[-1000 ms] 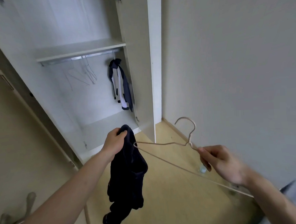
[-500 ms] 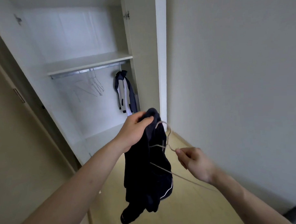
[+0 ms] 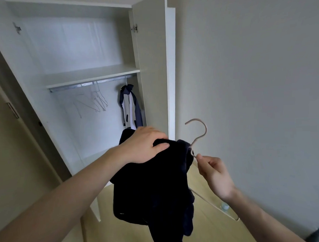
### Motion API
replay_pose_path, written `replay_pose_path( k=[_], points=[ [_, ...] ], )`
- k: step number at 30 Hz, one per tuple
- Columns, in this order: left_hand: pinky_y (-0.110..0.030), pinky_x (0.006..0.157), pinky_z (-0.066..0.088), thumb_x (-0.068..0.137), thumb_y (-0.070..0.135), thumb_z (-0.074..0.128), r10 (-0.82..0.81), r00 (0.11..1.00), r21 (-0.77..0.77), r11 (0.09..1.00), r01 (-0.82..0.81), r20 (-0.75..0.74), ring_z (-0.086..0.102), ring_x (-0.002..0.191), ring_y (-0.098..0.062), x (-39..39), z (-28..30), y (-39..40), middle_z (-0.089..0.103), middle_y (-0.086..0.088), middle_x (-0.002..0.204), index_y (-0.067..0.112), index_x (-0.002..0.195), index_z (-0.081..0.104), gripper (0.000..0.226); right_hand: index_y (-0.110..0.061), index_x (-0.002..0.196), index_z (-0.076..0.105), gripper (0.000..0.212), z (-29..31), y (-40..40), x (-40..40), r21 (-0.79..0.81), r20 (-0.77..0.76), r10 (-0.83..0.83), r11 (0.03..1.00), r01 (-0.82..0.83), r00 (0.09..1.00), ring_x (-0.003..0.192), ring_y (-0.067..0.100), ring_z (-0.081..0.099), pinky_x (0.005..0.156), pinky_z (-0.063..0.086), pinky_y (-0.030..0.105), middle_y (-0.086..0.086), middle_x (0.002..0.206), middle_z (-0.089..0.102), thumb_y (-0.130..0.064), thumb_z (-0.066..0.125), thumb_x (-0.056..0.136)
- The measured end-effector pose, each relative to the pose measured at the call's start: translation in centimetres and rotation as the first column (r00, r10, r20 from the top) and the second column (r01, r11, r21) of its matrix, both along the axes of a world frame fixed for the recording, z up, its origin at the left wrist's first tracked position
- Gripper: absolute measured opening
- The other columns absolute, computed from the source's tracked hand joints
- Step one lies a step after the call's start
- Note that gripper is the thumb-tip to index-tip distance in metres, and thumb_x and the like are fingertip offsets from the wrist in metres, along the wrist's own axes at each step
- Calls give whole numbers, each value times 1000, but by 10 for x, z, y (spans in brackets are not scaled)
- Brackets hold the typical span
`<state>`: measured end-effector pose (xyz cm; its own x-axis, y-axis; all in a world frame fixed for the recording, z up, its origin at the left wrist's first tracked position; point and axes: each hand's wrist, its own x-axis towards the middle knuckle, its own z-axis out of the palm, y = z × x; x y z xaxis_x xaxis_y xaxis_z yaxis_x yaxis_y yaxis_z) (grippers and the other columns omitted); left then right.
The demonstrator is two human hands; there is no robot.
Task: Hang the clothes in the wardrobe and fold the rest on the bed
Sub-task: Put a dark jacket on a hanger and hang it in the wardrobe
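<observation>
A dark navy garment [image 3: 152,186] hangs in front of me, its top bunched under my left hand [image 3: 143,145], whose fingers curl over the fabric. My right hand [image 3: 213,170] pinches the neck of a thin beige hanger [image 3: 199,135], just right of the garment. The hook points up and one arm of the hanger runs down to the right; the other arm is hidden inside the garment. Ahead stands the open white wardrobe [image 3: 92,74] with a metal rail [image 3: 92,83] under its shelf.
On the rail hang several bare wire hangers [image 3: 96,99] and, at its right end, a navy and white jacket [image 3: 130,106]. The wardrobe's open door [image 3: 171,66] stands beside a plain wall on the right. A light wooden floor [image 3: 204,231] lies below.
The hanger now sits inside the top of the garment, with its hook sticking up to the right. Both hands have risen and come nearer to the wardrobe.
</observation>
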<state>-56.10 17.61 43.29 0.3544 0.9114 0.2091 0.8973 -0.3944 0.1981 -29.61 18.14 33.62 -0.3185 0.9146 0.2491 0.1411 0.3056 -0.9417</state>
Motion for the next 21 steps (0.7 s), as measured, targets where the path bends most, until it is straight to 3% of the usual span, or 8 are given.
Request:
replay_pose_path(
  k=[4, 6, 8, 10, 14, 17, 19, 21],
  points=[
    [-43, 64, 47, 103, 51, 48, -6, 991, -23, 1000, 9, 133, 50, 66, -16, -5, -4, 11, 52, 1, 69, 27, 73, 49, 38, -20, 68, 54, 46, 12, 1, 0, 144, 111, -116, 985, 99, 987, 55, 10, 38, 52, 34, 21, -8, 62, 48, -53, 53, 100],
    [-47, 64, 48, 103, 52, 48, 20, 983, -4, 1000, -19, 183, 52, 63, -17, -10, -4, 14, 53, 0, 67, 25, 73, 50, 40, -33, 99, 67, 6, 14, 3, 3, 326, 103, -295, 913, 248, 950, 77, 7, 59, 66, 44, 14, -14, 93, 66, -36, 61, 100],
    [-51, 70, 51, 103, 50, 49, 65, 963, 11, 997, -71, 260, 57, 66, -20, -18, 0, 16, 58, -1, 69, 23, 77, 58, 38, -35, 113, 62, 16, 11, -1, 6, 478, 37, -388, 816, 325, 921, 95, 12, 62, 78, 43, 10, -16, 108, 64, -27, 62, 98],
    [-52, 75, 53, 103, 47, 50, 98, 943, 33, 993, -114, 319, 62, 73, -21, -26, 8, 17, 63, -1, 74, 23, 83, 65, 34, -35, 108, 61, 15, -3, -8, 4, 516, 34, -318, 818, 256, 948, 87, 15, 63, 76, 43, 11, -14, 100, 65, -27, 61, 95],
    [-42, 71, 50, 104, 44, 51, 95, 919, 77, 988, -134, 383, 59, 70, -22, -35, 25, 22, 61, -3, 71, 22, 80, 64, 35, -46, 119, 58, 27, -30, -13, -13, 247, 249, -160, 964, 97, 955, 72, 14, 65, 70, 51, 22, -15, 97, 69, -42, 61, 93],
    [-27, 61, 37, 105, 41, 52, 89, 910, 102, 985, -142, 404, 47, 60, -12, -34, 35, 25, 52, -3, 67, 21, 74, 58, 36, -50, 134, 52, 41, -28, 0, -27, -21, 230, -54, 998, 61, 972, 68, 17, 68, 67, 57, 35, -3, 88, 74, -36, 64, 97],
    [-18, 56, 32, 105, 40, 52, 79, 905, 109, 985, -136, 418, 42, 57, -7, -33, 41, 26, 48, 4, 62, 25, 71, 57, 37, -38, 125, 64, 28, -21, 11, -36, -164, 125, 56, 986, -35, 991, 67, 25, 66, 63, 58, 41, -2, 91, 73, -26, 62, 101],
    [-18, 56, 32, 105, 40, 52, 74, 901, 112, 985, -134, 427, 42, 57, -5, -34, 46, 27, 49, 4, 63, 26, 74, 61, 35, -28, 107, 74, 13, -16, 20, -40, -240, 126, 179, 960, -145, 976, 64, 14, 62, 57, 50, 32, -4, 87, 68, -31, 62, 102]
  ],
)
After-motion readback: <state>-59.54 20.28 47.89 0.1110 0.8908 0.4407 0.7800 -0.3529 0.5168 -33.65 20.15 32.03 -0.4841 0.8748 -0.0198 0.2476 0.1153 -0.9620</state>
